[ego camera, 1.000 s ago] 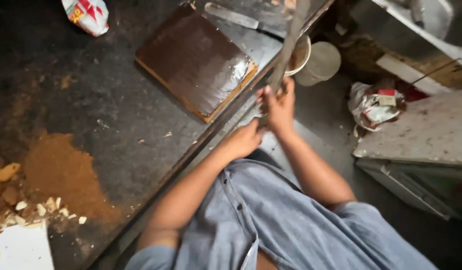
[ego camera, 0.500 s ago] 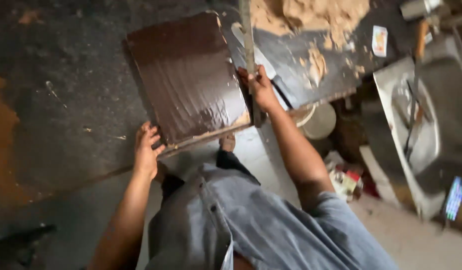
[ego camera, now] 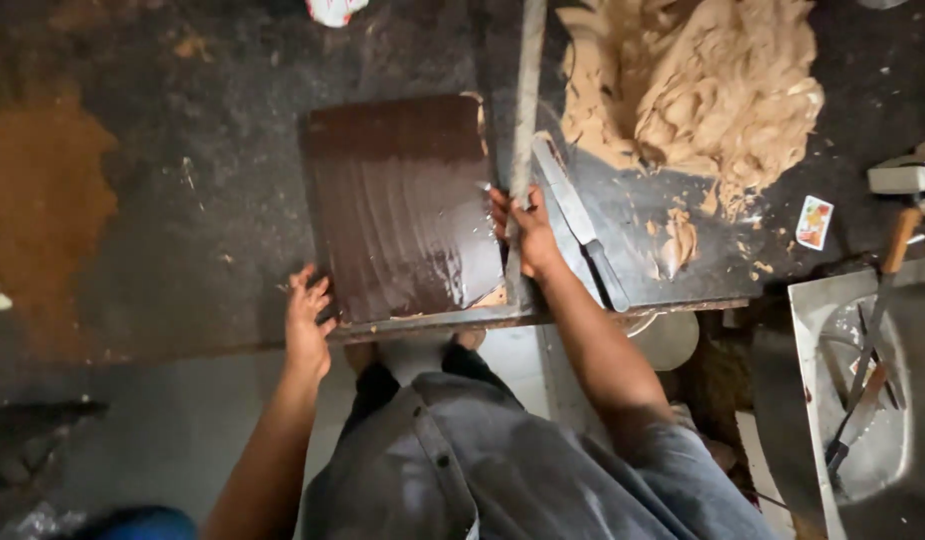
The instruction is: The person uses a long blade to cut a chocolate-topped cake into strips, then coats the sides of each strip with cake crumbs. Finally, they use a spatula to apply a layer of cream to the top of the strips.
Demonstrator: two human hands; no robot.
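Head view: right hand (ego camera: pixel 527 232) closed around long metal bar (ego camera: pixel 527 90).

dark stained worktop (ego camera: pixel 162 150) fills view; pale floor (ego camera: pixel 172 420) below its edge; grey metal basin (ego camera: pixel 862 400) at right; dim light

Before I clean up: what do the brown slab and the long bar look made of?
The brown slab looks like glossy spread chocolate on a board, with streaky sheen. The long bar under the right hand looks like dull grey metal, though painted wood is possible.

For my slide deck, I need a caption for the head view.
Right hand grips a metal bar beside a brown slab; left hand touches its corner.
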